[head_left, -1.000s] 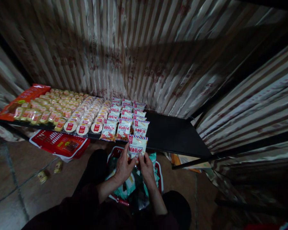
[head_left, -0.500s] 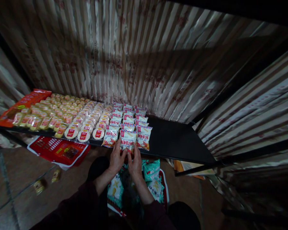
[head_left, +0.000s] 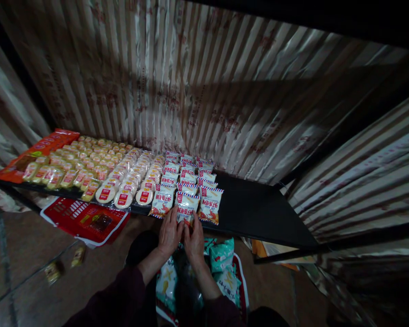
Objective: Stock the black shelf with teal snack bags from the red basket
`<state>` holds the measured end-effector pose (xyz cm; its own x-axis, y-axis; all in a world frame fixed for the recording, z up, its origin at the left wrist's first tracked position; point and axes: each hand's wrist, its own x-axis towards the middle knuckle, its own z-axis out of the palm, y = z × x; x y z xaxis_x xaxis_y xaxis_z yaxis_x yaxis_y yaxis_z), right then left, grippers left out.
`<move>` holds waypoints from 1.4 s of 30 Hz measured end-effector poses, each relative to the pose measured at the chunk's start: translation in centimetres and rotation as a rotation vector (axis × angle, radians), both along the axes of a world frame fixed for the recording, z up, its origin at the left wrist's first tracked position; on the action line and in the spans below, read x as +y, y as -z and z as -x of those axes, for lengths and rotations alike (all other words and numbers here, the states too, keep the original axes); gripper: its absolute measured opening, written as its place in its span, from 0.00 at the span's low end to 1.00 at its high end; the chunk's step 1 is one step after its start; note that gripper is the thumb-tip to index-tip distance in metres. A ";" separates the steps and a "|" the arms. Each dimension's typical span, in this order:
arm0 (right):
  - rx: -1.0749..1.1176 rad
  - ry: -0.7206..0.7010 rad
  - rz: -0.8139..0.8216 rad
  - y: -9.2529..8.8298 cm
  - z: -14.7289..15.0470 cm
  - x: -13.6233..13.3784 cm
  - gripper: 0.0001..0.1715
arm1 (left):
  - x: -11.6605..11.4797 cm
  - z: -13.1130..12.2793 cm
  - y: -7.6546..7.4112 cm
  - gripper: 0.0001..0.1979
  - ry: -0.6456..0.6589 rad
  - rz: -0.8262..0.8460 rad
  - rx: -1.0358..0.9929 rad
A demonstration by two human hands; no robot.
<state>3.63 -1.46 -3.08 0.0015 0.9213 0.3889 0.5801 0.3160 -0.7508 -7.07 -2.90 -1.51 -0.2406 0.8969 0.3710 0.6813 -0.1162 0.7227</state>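
At the shelf's front edge, my left hand (head_left: 169, 234) and my right hand (head_left: 193, 240) hold the lower sides of a white snack bag (head_left: 187, 203) between them. Its printed front, with a blue-and-red striped top edge, faces me. Matching bags stand in rows beside and behind it, one at its left (head_left: 162, 198) and one at its right (head_left: 210, 203). Both thumbs meet low on the held bag, and its bottom is hidden behind them.
Left on the black shelf (head_left: 259, 213) are round wrapped crackers (head_left: 123, 198), small yellow packets (head_left: 59, 178) and an orange bag (head_left: 47, 145). Green snack bags (head_left: 222, 255) fill a red-and-white basket (head_left: 244, 284) below. A red bag (head_left: 88, 220) and two packets (head_left: 52, 272) lie on the floor.
The view has shifted, so the shelf and its goods appear slightly lower and further right. Both hands stay on the same snack bag, which keeps its place in the front row.
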 end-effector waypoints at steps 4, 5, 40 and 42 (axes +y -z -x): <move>-0.017 0.014 -0.015 0.0 0.2 0.1 0.28 | 0.1 -0.1 0.4 0.26 0.000 -0.006 0.001; -0.022 0.015 -0.018 0.0 0.2 0.1 0.28 | 0.1 -0.2 0.4 0.26 -0.001 -0.009 0.003; -0.005 0.108 -0.092 0.5 1.7 0.6 0.34 | -0.3 1.7 2.1 0.27 -0.146 -0.196 0.327; 0.003 0.117 -0.103 0.5 2.0 0.7 0.34 | -0.1 1.8 2.3 0.27 -0.133 -0.222 0.293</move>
<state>1.68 -0.74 -3.55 0.1080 0.8700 0.4811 0.6153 0.3216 -0.7197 -8.89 -2.99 -3.78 -0.2048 0.7554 0.6225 0.8746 -0.1444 0.4629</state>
